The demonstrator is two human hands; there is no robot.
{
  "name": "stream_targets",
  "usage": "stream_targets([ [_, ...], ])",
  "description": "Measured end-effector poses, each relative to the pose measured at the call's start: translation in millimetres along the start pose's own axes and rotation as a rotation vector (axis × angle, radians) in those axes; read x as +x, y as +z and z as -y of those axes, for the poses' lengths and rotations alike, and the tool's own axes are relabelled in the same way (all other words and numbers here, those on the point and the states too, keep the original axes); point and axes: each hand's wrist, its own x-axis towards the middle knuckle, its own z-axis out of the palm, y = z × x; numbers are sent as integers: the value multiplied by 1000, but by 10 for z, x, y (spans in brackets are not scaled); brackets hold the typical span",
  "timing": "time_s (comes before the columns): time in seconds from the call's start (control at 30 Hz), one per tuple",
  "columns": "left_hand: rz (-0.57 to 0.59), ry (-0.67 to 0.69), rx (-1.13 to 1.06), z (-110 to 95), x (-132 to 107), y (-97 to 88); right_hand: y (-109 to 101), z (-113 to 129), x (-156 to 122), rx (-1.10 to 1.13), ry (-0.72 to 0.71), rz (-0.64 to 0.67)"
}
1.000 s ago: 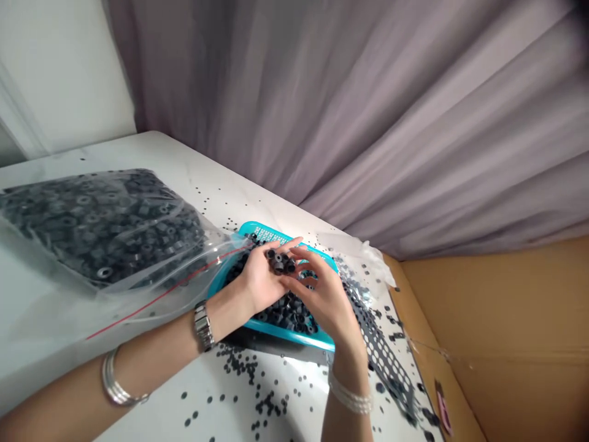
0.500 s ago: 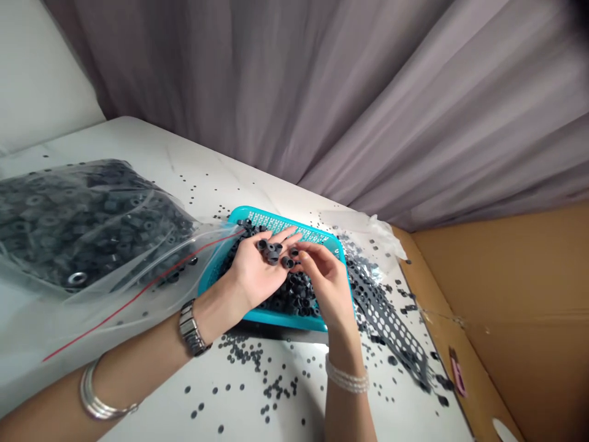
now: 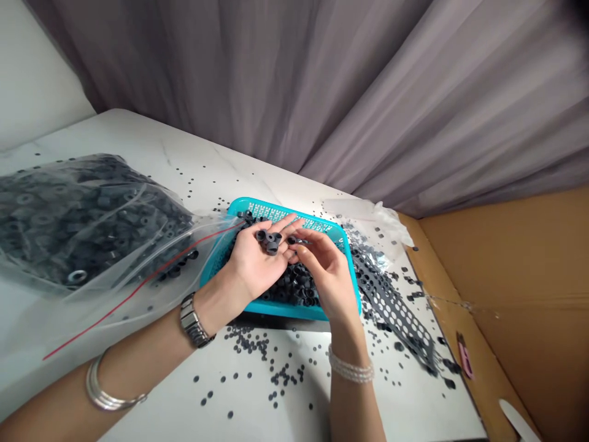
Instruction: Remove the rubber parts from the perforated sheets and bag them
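My left hand (image 3: 254, 261) is cupped palm-up over a teal plastic basket (image 3: 346, 263), holding a few small black rubber rings (image 3: 269, 239) on its fingers. My right hand (image 3: 327, 275) is beside it, thumb and fingertips pinched on one black ring (image 3: 291, 240) at the left fingertips. The basket holds a heap of the same black rings (image 3: 294, 290). A watch and a bangle are on my left wrist, a bead bracelet on my right.
A large clear zip bag (image 3: 87, 221) full of black rings lies at the left, its mouth at the basket. Punched black rubber strips (image 3: 396, 307) and small black dots litter the white table. A cardboard box (image 3: 519, 288) stands at the right; grey curtain behind.
The view shifted slightly; the hands stay over the basket. My right fingers have closed on a single ring at the left hand's fingertips, and fewer rings lie in the left palm.
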Motion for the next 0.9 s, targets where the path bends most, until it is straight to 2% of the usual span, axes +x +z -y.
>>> stream_targets([
  [0.13, -46, 28, 2, -15, 9, 8, -2, -39, 5, 35, 10, -1],
  [0.27, -43, 23, -13, -16, 18, 4, -48, -106, 26, 247, 41, -67],
  [0.43, -74, -71, 19, 17, 64, -34, -94, -107, 45, 421, 130, -107],
  [0.6, -21, -110, 74, 95, 98, -31, -85, -58, 35, 390, 135, -133],
  [0.73, -31, -116, 91, 135, 96, -14, -113, -51, 23, 372, 133, -137],
  [0.9, 72, -133, 204, 158, 59, -5, -130, -58, 15, 218, 110, -159],
])
